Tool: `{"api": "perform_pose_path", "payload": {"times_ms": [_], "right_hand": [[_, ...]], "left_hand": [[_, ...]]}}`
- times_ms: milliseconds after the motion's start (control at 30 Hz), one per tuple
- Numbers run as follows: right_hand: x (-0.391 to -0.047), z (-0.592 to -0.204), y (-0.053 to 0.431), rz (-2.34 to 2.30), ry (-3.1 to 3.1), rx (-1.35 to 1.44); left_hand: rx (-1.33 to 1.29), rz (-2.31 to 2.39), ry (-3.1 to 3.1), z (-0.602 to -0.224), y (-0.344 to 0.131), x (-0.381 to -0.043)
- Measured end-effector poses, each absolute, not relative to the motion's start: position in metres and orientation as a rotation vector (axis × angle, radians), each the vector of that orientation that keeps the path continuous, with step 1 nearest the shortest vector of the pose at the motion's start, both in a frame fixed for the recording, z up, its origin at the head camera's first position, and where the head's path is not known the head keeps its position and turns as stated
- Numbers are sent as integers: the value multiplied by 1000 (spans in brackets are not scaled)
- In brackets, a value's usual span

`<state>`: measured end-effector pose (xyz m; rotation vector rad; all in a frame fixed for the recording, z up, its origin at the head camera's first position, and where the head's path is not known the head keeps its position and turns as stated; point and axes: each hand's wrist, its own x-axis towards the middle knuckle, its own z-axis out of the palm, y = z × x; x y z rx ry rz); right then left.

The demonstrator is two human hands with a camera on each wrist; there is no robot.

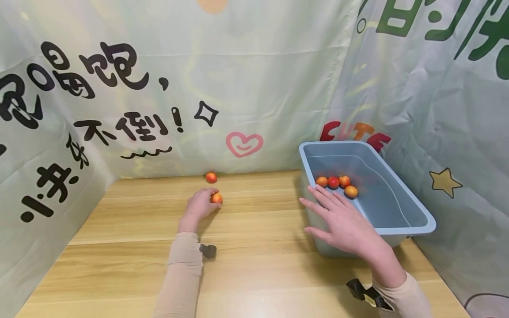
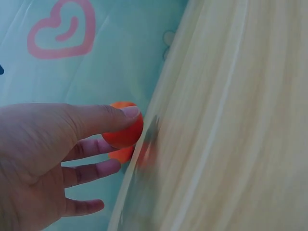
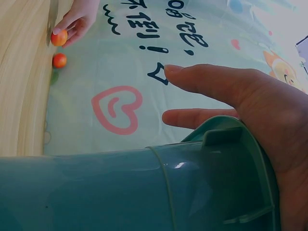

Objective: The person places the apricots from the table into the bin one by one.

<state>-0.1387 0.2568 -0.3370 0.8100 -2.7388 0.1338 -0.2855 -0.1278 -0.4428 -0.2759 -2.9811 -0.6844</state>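
My left hand point(image 1: 200, 204) pinches a small round orange-red fruit point(image 1: 216, 198) between thumb and fingers, close over the wooden table. In the left wrist view the thumb lies across the fruit point(image 2: 126, 130), while the other fingers stretch out behind. Another red-orange fruit point(image 1: 211, 177) sits just beyond, near the back wall. On the right, my right hand point(image 1: 343, 221) is spread with straight fingers at the near left rim of a blue-grey plastic bin point(image 1: 397, 194). Inside the bin lie several similar fruits point(image 1: 351, 191), orange and red.
A light wood table point(image 1: 254, 265) spans the space between the hands. Printed fabric point(image 1: 278, 88) hangs behind it and along both sides. The bin stands at the table's right, close to the right-hand fabric. A dark cable point(image 1: 483, 295) shows at the lower right.
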Motion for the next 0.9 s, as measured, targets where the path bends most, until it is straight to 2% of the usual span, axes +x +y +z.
{"api": "perform_pose_path", "payload": {"times_ms": [900], "right_hand": [[-139,-338,257,122,-2729,813]], "left_hand": [[-517,-516,-2923,-434,-61,-278]]}}
